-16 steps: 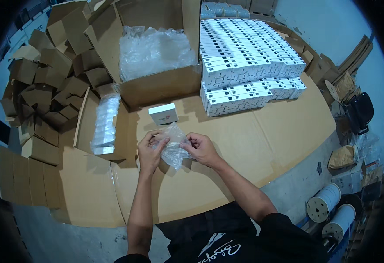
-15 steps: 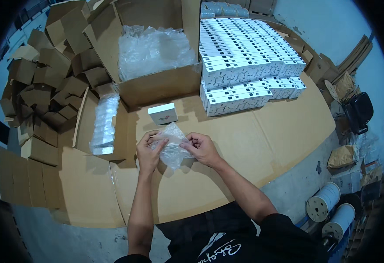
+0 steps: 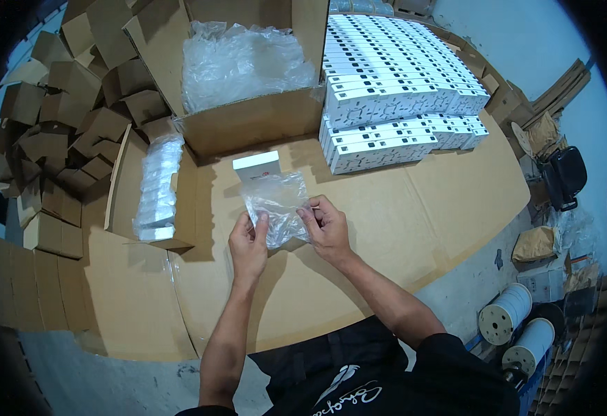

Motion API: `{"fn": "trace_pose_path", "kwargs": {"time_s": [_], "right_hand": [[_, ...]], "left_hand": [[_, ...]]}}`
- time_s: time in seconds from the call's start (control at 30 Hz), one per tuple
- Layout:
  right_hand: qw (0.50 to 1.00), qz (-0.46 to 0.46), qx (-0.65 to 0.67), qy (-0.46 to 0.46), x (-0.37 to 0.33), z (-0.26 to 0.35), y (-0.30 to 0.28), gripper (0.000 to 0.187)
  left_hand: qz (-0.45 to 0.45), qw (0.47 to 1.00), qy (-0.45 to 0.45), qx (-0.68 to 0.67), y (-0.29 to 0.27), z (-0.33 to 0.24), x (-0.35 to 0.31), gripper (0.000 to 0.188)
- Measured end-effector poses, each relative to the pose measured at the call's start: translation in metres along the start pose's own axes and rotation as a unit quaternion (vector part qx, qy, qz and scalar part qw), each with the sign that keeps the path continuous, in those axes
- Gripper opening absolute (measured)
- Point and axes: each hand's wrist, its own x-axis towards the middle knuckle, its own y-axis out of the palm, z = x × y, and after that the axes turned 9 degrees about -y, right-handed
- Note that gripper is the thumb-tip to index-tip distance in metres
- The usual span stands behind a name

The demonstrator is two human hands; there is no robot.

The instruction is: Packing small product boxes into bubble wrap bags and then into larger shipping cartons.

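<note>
A clear plastic bag [image 3: 279, 208] is stretched between my two hands above the cardboard-covered table. My left hand [image 3: 249, 248] pinches its left edge, thumb on top. On the other edge my right hand [image 3: 327, 227] is closed with thumb and fingers. Just beyond the bag stands a small white box [image 3: 256, 165], its lower part overlapped by the bag's far edge. To the left, an open narrow carton [image 3: 187, 201] holds a row of plastic-wrapped white boxes [image 3: 158, 187].
A large open carton [image 3: 248, 125] with a heap of clear plastic bags [image 3: 248, 66] stands behind. Stacked white boxes [image 3: 386, 100] fill the back right. Many folded brown cartons [image 3: 67, 111] pile up at left. Cable spools [image 3: 504, 314] sit on the floor at right.
The crumpled bag is now spread flatter and wider between my hands. Its far edge has come up against the small white box. Both hands have shifted slightly right.
</note>
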Motion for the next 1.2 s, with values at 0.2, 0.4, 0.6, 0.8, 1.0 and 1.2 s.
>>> {"fn": "trace_pose_path", "kwargs": {"time_s": [0.2,0.4,0.6,0.8,1.0,1.2], "right_hand": [[0.997,0.023,-0.063,-0.048,0.002,0.007,0.002,0.013],[0.997,0.032,-0.070,-0.030,0.006,0.010,0.000,0.017],[0.996,0.040,-0.065,-0.054,0.007,0.005,0.004,0.019],[0.997,-0.022,-0.067,-0.014,0.010,0.005,0.000,0.014],[0.995,-0.061,-0.072,-0.034,0.012,0.003,0.002,0.013],[0.996,-0.045,-0.082,-0.012,0.013,0.005,0.000,0.013]], "left_hand": [[-0.058,0.993,0.065,0.085,-0.005,-0.003,0.005,0.023],[-0.079,0.991,0.040,0.096,-0.012,-0.016,0.005,0.021],[-0.077,0.995,0.064,0.020,-0.016,-0.008,0.012,0.019],[0.058,0.993,-0.085,-0.057,-0.002,-0.028,-0.006,0.030],[0.062,0.992,-0.112,-0.020,-0.016,-0.027,0.002,0.018],[0.096,0.984,-0.138,-0.056,-0.030,-0.025,0.008,0.019]]}}
